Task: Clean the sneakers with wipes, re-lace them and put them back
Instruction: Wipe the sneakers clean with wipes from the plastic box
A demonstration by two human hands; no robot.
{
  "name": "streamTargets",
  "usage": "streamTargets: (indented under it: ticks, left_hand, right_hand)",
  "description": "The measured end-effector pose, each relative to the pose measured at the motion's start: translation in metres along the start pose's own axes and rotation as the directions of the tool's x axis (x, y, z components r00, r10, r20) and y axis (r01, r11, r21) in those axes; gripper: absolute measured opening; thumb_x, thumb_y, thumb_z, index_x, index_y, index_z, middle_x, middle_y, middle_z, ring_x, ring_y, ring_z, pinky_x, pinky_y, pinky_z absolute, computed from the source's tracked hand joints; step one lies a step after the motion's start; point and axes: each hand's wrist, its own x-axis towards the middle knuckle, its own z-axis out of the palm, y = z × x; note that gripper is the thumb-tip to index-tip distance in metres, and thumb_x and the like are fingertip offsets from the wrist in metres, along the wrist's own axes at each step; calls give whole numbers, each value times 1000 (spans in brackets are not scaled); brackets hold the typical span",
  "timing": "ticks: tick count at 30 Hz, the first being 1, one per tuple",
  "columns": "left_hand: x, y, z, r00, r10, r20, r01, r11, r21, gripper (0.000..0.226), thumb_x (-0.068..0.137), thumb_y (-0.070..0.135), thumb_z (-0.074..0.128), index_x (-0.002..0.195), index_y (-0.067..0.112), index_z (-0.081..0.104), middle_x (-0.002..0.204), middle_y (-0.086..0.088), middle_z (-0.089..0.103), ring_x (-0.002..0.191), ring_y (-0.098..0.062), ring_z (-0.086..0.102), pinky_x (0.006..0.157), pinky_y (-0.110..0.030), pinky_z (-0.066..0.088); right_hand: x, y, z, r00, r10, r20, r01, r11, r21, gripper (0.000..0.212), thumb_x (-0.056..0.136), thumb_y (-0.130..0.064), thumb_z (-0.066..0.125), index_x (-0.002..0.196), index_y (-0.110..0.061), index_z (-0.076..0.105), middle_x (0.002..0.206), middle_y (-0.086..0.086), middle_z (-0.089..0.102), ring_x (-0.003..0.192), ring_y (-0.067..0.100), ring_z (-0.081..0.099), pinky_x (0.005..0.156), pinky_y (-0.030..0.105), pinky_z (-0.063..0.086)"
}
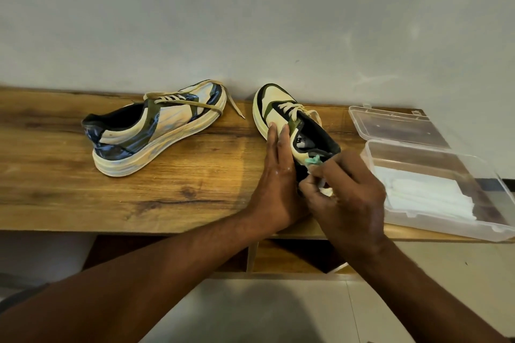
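The left hand lies flat, fingers straight and together, against the side of the cream, black and olive lace-up sneaker, most likely to brace it so that it does not slide on the smooth board while its heel is rubbed. Just beside that bracing palm, at the heel collar, the right hand has its fingertips curled and pinching a crumpled white wipe. A small green-blue tuft shows at the fingertips; whether it belongs to the wipe or to the shoe's lining I cannot tell. The wiping step looks under way on this shoe, whose toe points away from the hands toward the grey wall.

Well apart from the grip, beyond the left hand's outer side, the second cream sneaker with bluish glossy panels sits upright on its thick ribbed sole, its flat pale lace loose and trailing over the upper and onto the wood. That placing suggests it is parked for its turn or for re-lacing.

Near the right hand's outer side sits the clear hinged plastic box, lid thrown back, with a soft stack of folded white wipes inside, within easy reach. Everything rests on the knotty, grained wooden shelf top.
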Motion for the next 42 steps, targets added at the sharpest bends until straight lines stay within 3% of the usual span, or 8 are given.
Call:
streamTargets:
  ticks: [4, 11, 16, 22, 26, 29, 34, 42]
  left_hand:
    - [1, 3, -1, 998, 56, 16, -56, 997, 57, 127, 88, 32, 82, 157, 33, -25, 165, 15, -30, 161, -26, -19, 129, -48, 24]
    - [0, -1, 2, 998, -55, 18, 54, 998, 24, 152, 65, 53, 94, 165, 19, -14, 171, 0, -31, 160, -15, -20, 129, -42, 25]
    - [0, 5, -1, 993, 111, 42, -116, 983, 143, 92, 89, 74, 40, 153, 45, -20, 162, 20, -40, 159, -30, -25, 131, -50, 15]
    - [1, 6, -1, 996, -81, 43, 79, 995, 56, 143, 71, 45, 90, 165, 19, -15, 169, 2, -32, 161, -17, -17, 128, -47, 27]
    - [1, 9, -3, 997, -49, 61, 44, 995, 93, 130, 79, 61, 69, 163, 18, -21, 170, -3, -32, 161, -25, -17, 127, -52, 29]
    - [0, 7, -1, 994, 83, 66, -95, 972, 214, 105, 88, 64, 43, 150, 40, -38, 170, -5, -30, 158, -30, -26, 131, -52, 16]
    - [0, 4, -5, 998, -56, 23, 55, 997, 49, 146, 68, 47, 94, 166, 21, -12, 172, 2, -26, 162, -20, -9, 125, -48, 33]
    - [-2, -2, -11, 1000, -6, -20, 9, 986, 164, 153, 58, 67, 93, 167, 15, -2, 175, -5, -7, 162, -20, 2, 128, -42, 27]
  right_hand:
    - [8, -3, 0, 990, -108, 88, 110, 994, -17, 8, 88, -1, 79, 93, 3, 75, 92, 17, 65, 78, 28, 65, 62, 39, 60]
    - [24, 4, -22, 989, 113, -97, -112, 994, 17, 9, 80, 2, 82, 86, -1, 75, 89, 11, 66, 76, 16, 61, 64, 20, 50]
    - [14, -24, 5, 991, 24, 129, -37, 995, 98, 14, 84, 3, 75, 97, 0, 77, 93, 13, 69, 79, 24, 68, 68, 35, 61]
    - [23, -9, -21, 995, 86, 43, -84, 996, -43, 11, 82, 1, 82, 89, -1, 74, 93, 13, 66, 78, 19, 61, 69, 17, 46]
    - [13, -11, -9, 990, 64, 123, -71, 996, 51, 13, 89, -4, 76, 101, 0, 76, 101, 6, 65, 88, 12, 59, 78, 14, 49]
    - [13, -13, 0, 964, 33, 266, -65, 991, 113, 17, 91, -8, 71, 107, -4, 74, 105, 6, 64, 92, 19, 61, 77, 33, 58]
    - [21, -3, -26, 986, 111, 126, -114, 993, 13, 16, 80, 0, 83, 90, -7, 74, 95, 6, 68, 80, 18, 63, 64, 26, 53]
    - [-4, 28, -31, 942, 335, 7, -333, 932, 145, 24, 81, -2, 84, 102, -13, 77, 100, 0, 73, 86, 11, 72, 73, 34, 64]
